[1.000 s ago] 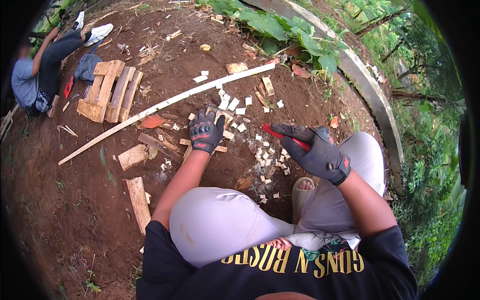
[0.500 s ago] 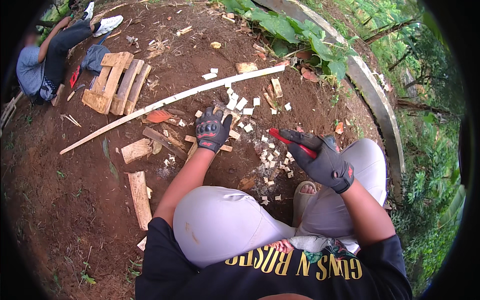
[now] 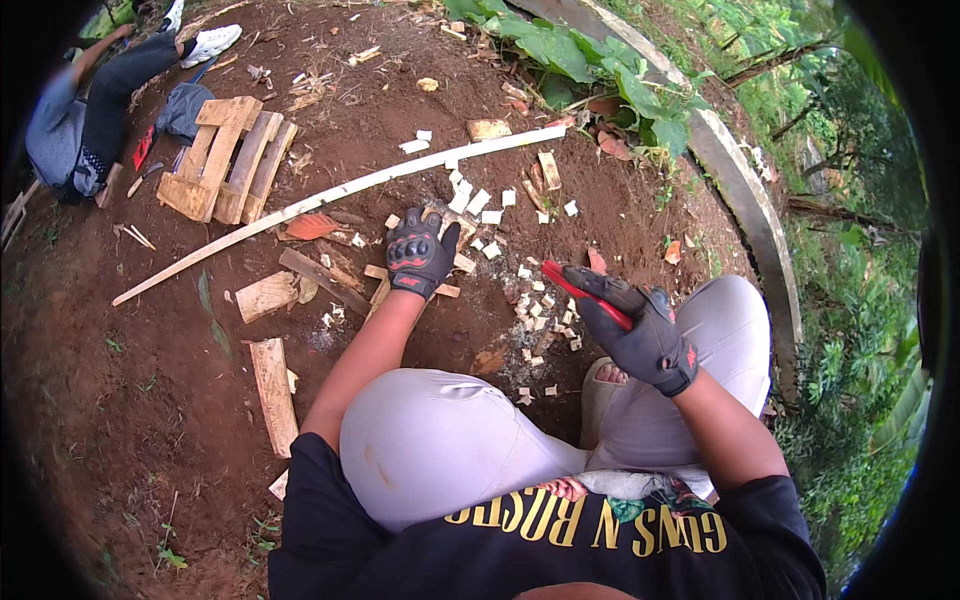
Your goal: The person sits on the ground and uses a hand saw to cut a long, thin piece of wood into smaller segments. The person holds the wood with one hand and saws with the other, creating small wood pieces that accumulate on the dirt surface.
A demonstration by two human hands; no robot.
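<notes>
My left hand (image 3: pixel 415 255), in a black glove with red marks, is closed over a piece of wood (image 3: pixel 459 220) low to the ground. Its fingertips are partly hidden, and its thumb points away from me. Crossed wooden sticks (image 3: pixel 446 290) lie just below its wrist. My right hand (image 3: pixel 632 325), gloved alike, grips a red tool (image 3: pixel 556 275) whose kind I cannot make out. The red end points up and left, above small cut wood blocks (image 3: pixel 537 310) scattered on the soil. More pale blocks (image 3: pixel 479 202) lie beyond my left hand.
A long pale wood strip (image 3: pixel 330 205) crosses the ground beyond my left hand. Loose planks (image 3: pixel 273 395) lie left of my knee. A slatted wooden stack (image 3: pixel 225 165) stands near another seated person (image 3: pixel 60 140). At the right curves a concrete edge (image 3: pixel 755 200).
The view has shifted slightly, so the scene sits a little further left. Both hands keep nearly the same places, the right still holding the red tool. The seated person has leaned slightly.
</notes>
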